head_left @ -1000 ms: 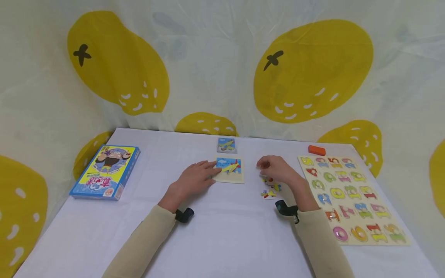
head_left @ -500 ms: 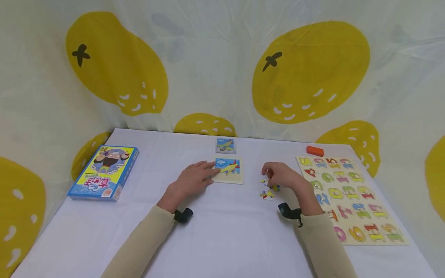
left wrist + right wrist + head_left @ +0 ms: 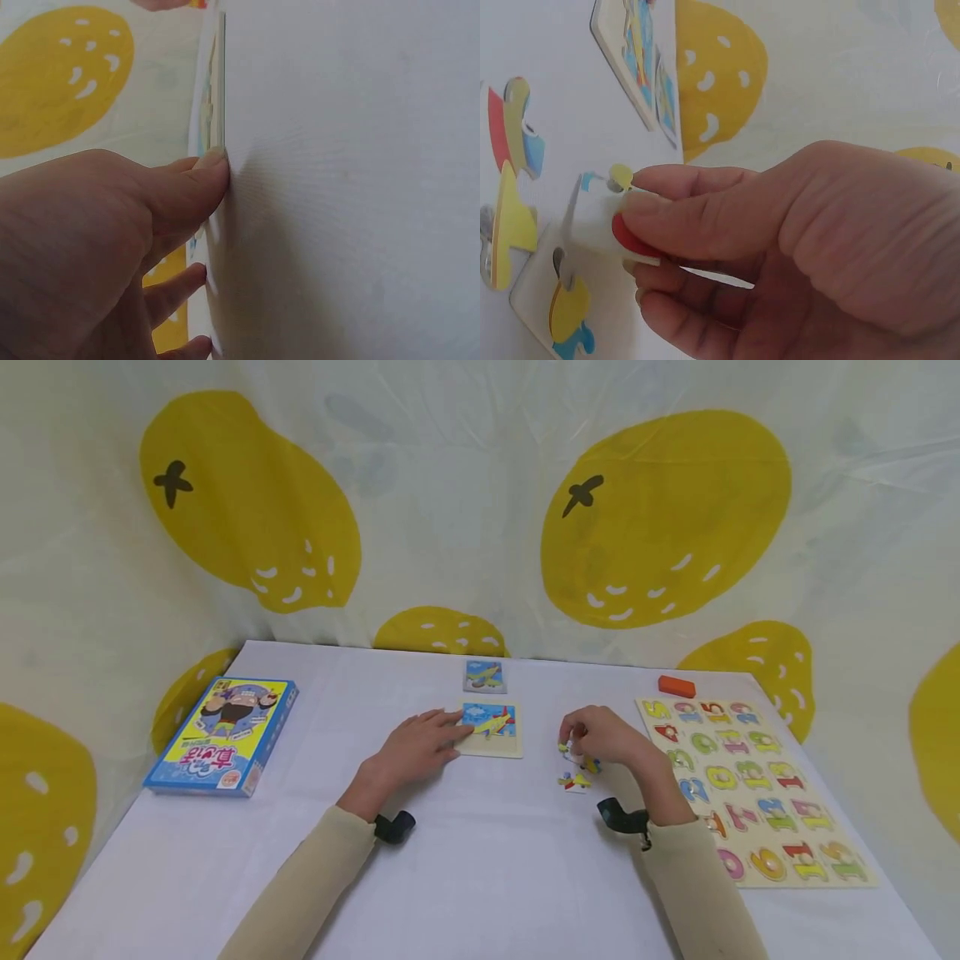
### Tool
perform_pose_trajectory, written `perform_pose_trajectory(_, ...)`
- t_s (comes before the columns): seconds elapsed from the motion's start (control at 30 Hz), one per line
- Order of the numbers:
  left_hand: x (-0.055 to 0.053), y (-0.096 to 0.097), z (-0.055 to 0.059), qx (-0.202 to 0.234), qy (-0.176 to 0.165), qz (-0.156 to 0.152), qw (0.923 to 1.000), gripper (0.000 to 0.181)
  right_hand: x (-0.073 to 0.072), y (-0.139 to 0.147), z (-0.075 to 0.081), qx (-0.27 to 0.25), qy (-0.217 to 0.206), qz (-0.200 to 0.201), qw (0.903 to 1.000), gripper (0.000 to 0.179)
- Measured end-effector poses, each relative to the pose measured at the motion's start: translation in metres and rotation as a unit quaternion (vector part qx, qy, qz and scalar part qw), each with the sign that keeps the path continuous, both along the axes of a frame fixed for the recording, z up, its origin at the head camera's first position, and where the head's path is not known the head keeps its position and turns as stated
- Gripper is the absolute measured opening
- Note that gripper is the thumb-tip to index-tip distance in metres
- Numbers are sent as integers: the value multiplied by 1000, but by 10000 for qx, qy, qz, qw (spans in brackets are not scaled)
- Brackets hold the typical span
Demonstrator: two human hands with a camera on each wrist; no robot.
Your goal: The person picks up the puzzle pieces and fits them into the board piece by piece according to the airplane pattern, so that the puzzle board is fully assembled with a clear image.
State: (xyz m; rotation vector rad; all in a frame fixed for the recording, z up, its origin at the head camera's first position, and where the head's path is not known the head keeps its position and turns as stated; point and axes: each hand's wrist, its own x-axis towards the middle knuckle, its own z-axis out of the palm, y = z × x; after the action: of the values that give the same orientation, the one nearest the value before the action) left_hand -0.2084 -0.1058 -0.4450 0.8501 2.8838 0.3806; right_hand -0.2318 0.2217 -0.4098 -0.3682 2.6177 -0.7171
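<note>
My left hand [image 3: 420,747] lies at the left side of a small jigsaw board [image 3: 510,748] with an airplane picture, its fingers reaching onto that edge. In the left wrist view the thumb [image 3: 191,187] touches the board's thin edge [image 3: 220,82]. To the right, my right hand [image 3: 609,735] pinches a puzzle piece [image 3: 596,217], pale with red and yellow parts, between thumb and fingers. Loose puzzle pieces lie beside and under that hand, among them a yellow-and-red one [image 3: 575,782] and one with yellow and blue [image 3: 570,307].
Behind the board lies a small airplane picture tile [image 3: 484,676]. A blue-and-yellow box [image 3: 223,735] is on the left. At the right lies a large number board [image 3: 750,785], with an orange block [image 3: 677,686] behind it. A fruit-print curtain [image 3: 450,527] hangs past the table's back edge.
My right hand has come down onto the loose pieces and now pinches one, lifting it slightly leftward. The left hand stays at the board. The head view has shifted slightly.
</note>
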Motion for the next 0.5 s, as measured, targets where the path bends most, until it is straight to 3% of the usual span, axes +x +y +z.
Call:
perform_pose_trajectory(0.23, -1, 0, -1, 68, -47, -3, 10000, 48, 0, -9, -2, -288, 41, -63, 9996, 6)
perform_pose_trajectory(0.5, -1, 0, 0, 118, -62, -26, 9999, 48, -2, -28, -8, -1052, 238, -294, 9937, 7)
